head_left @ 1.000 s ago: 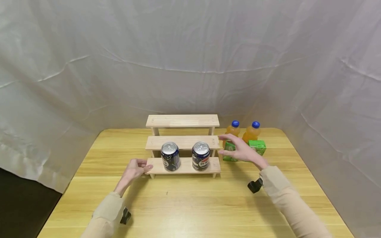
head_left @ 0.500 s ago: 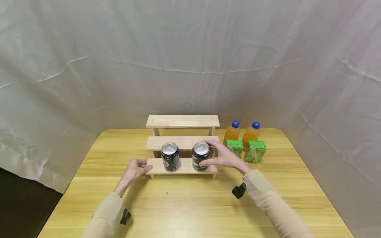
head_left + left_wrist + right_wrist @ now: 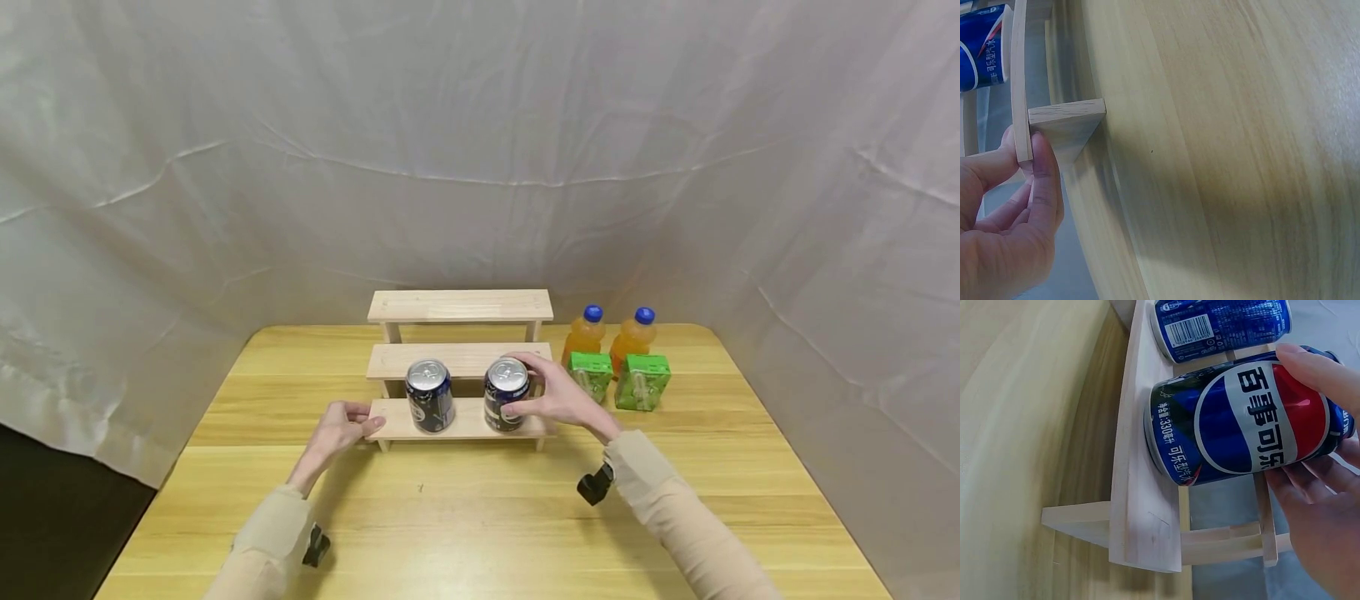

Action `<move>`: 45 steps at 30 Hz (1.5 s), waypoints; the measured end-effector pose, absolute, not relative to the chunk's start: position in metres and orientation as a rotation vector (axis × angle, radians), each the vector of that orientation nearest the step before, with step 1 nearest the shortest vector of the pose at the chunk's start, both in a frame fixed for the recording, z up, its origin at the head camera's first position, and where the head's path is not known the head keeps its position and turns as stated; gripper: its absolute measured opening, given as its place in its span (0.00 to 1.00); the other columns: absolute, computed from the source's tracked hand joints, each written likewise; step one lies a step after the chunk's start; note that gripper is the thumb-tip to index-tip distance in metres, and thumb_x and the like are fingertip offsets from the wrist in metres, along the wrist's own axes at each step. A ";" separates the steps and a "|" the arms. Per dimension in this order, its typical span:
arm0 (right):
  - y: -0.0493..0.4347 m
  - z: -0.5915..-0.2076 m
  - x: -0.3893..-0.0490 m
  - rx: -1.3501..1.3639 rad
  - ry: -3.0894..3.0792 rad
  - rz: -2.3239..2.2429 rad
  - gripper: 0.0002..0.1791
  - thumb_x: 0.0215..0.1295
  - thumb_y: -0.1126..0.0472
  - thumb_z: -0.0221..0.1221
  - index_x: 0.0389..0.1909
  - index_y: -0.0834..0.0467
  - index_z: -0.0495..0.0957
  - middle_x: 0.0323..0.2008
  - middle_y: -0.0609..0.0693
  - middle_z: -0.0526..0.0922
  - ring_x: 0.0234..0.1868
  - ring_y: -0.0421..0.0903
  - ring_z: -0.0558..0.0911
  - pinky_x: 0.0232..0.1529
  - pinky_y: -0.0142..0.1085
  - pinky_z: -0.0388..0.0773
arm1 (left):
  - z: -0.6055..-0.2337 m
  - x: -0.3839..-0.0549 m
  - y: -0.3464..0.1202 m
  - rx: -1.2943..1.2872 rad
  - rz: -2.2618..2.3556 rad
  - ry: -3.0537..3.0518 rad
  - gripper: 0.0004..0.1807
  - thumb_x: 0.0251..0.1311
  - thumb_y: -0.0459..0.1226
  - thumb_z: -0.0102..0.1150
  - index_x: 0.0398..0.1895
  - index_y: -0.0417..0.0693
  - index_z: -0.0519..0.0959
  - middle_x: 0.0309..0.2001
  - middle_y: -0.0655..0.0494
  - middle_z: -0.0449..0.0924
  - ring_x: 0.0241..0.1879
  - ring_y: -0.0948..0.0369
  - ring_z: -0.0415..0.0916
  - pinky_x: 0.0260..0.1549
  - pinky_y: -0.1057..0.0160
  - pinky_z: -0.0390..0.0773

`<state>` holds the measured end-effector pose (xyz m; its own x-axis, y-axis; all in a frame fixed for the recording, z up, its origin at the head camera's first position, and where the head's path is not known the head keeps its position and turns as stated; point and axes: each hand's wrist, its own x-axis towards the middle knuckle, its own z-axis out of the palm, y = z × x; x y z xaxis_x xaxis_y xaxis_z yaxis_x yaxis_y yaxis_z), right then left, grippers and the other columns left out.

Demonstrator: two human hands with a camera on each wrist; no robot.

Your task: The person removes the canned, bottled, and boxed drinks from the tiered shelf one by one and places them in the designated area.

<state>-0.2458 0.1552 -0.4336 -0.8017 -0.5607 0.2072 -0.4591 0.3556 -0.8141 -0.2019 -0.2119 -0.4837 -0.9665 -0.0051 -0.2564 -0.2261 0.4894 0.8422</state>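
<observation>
A three-step wooden rack stands on the table, and two dark blue soda cans are upright on its lowest step. My right hand grips the right can from its right side, thumb in front and fingers behind; the right wrist view shows the can's base at the step. The left can stands apart from it, untouched. With thumb and fingers, my left hand pinches the left end of the lowest step.
Right of the rack stand two orange juice bottles with blue caps. In front of them are two green drink cartons. A grey curtain hangs behind and beside the wooden table.
My right hand has moved left from beside the cartons to the right can and taken hold of it. The left hand and the cans have stayed in place.
</observation>
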 end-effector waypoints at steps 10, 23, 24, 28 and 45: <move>0.162 -0.434 -0.237 -0.905 2.588 -1.450 0.39 0.48 0.59 0.78 0.64 0.58 0.75 0.60 0.57 0.82 0.58 0.56 0.81 0.63 0.55 0.78 | -0.484 -0.202 -0.212 -0.194 1.464 2.533 0.28 0.64 0.36 0.65 0.58 0.20 0.71 0.50 0.27 0.80 0.42 0.51 0.83 0.47 0.56 0.86; 0.211 -0.427 -0.222 -0.775 2.665 -1.422 0.40 0.46 0.60 0.79 0.63 0.59 0.76 0.57 0.56 0.83 0.58 0.53 0.82 0.64 0.38 0.79 | -0.485 -0.202 -0.212 -0.183 1.483 2.519 0.28 0.64 0.35 0.64 0.58 0.19 0.71 0.50 0.27 0.80 0.41 0.53 0.83 0.47 0.56 0.87; 0.216 -0.426 -0.221 -0.771 2.675 -1.416 0.40 0.45 0.60 0.79 0.63 0.58 0.76 0.57 0.56 0.84 0.58 0.50 0.82 0.63 0.34 0.78 | -0.485 -0.202 -0.212 -0.184 1.483 2.520 0.28 0.64 0.35 0.64 0.58 0.19 0.71 0.50 0.27 0.80 0.41 0.53 0.83 0.47 0.56 0.86; 0.236 -0.426 -0.219 -0.751 2.725 -1.385 0.39 0.46 0.60 0.79 0.62 0.59 0.76 0.56 0.56 0.84 0.55 0.37 0.81 0.61 0.27 0.77 | -0.485 -0.202 -0.212 -0.191 1.476 2.527 0.28 0.64 0.36 0.64 0.58 0.19 0.71 0.50 0.27 0.80 0.43 0.51 0.83 0.48 0.56 0.86; 0.323 -0.428 -0.209 -0.560 2.833 -1.213 0.41 0.47 0.60 0.78 0.64 0.63 0.74 0.56 0.62 0.83 0.54 0.35 0.79 0.56 0.26 0.78 | -0.484 -0.201 -0.212 -0.190 1.468 2.503 0.28 0.65 0.37 0.64 0.58 0.20 0.71 0.49 0.29 0.81 0.40 0.55 0.83 0.48 0.53 0.86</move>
<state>-0.2091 0.3228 -0.4284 -0.9361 -0.3267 0.1300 -0.3196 0.6364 -0.7020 -0.2014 -0.2122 -0.4840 -0.9645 0.0056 -0.2642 -0.2278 0.4890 0.8420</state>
